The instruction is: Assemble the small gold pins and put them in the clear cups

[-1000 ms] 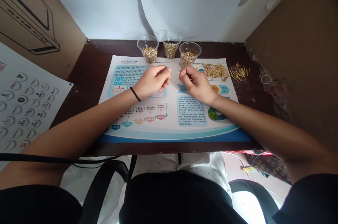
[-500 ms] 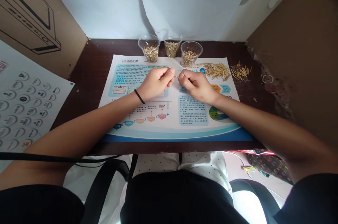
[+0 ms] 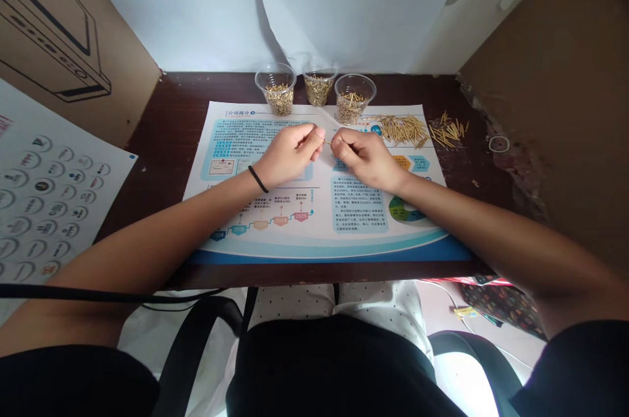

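A thin gold-coloured metal pin (image 3: 327,142) bridges the small gap between my fingertips. My left hand (image 3: 291,153) pinches one end of it, fingers closed. My right hand (image 3: 367,156) is curled shut on the other end, its fingers hiding most of that side. Both hands are above a printed sheet (image 3: 275,243) on the dark table. Behind them stand three clear plastic cups, a left cup (image 3: 279,102), a middle cup (image 3: 318,90) and a right cup (image 3: 350,113), each holding small gold metal pieces.
Right of my right hand lies a heap of longer gold pins (image 3: 403,130), with a smaller heap (image 3: 448,132) beside it on the dark table (image 3: 187,90). A rubber band (image 3: 498,143) is farther right. Cardboard (image 3: 113,23) and a logo sheet (image 3: 54,187) stand at left.
Both hands keep almost the same pose, with the pin still between them. The view has shifted very slightly.
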`<state>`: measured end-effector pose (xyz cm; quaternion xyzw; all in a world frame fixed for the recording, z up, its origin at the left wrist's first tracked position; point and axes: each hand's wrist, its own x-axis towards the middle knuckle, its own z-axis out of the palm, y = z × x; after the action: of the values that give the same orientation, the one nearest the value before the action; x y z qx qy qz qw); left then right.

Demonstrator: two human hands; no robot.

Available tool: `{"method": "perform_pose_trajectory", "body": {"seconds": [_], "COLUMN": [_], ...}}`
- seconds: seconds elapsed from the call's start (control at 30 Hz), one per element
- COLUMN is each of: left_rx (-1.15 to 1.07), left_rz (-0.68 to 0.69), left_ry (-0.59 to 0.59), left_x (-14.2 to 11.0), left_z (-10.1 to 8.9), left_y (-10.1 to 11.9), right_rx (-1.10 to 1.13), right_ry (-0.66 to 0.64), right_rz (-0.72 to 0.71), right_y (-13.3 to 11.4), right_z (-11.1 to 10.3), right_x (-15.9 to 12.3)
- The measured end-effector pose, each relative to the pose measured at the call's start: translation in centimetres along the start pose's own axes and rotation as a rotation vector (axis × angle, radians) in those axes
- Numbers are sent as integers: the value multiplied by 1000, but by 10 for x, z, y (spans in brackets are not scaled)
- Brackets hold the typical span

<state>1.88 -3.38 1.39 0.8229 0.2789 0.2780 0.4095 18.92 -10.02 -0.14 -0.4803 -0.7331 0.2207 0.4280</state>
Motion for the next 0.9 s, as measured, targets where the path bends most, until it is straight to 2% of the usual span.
{"method": "perform_pose_trajectory", "body": {"seconds": [0.9], "left_rx": [-32], "left_rz": [-8], "left_ry": [6], "left_x": [0], "left_z": [1], "left_y": [-1], "right_rx": [0], "right_ry": [-7], "right_rz": [9], "right_y": [-1], "right_z": [-1], "right_x": [0]}}
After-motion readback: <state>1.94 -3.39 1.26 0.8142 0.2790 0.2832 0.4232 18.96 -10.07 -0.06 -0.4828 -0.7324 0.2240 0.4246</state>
